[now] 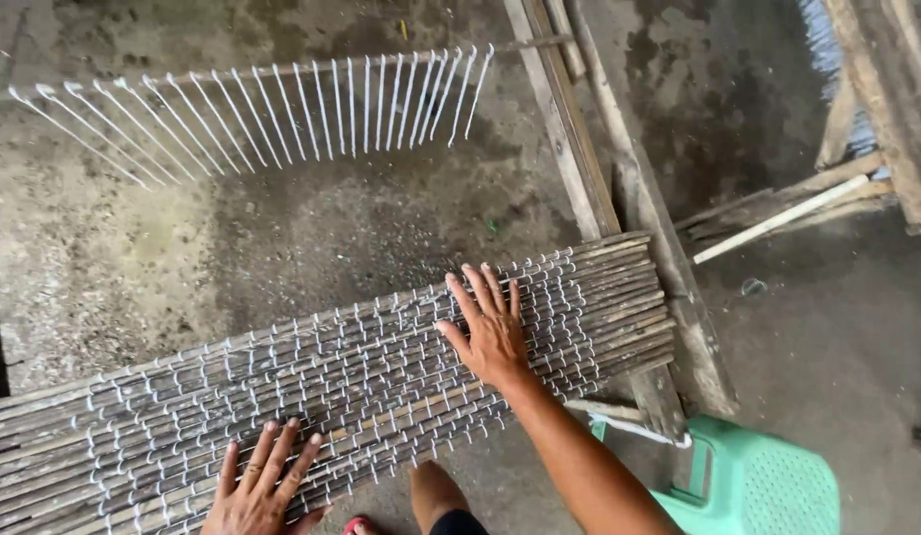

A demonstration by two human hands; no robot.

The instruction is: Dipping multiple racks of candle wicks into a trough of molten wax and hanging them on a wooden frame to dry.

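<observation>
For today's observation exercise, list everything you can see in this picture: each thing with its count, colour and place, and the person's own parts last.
woven stick mat: one, grey-brown sticks bound with white cord, lying across the lower half of the view
white warp cords: many, white, stretched in a fan at upper left
wooden frame beams: several, weathered grey-brown, running from top centre down to the right
loose wooden slats: a few, pale, at right
plastic stool: one, mint green, bottom right
concrete floor: one, grey, stained, under everything
knee: one, bottom centre
left hand: one, flat on the mat's near edge
right hand: one, flat on the mat, fingers spread
</observation>
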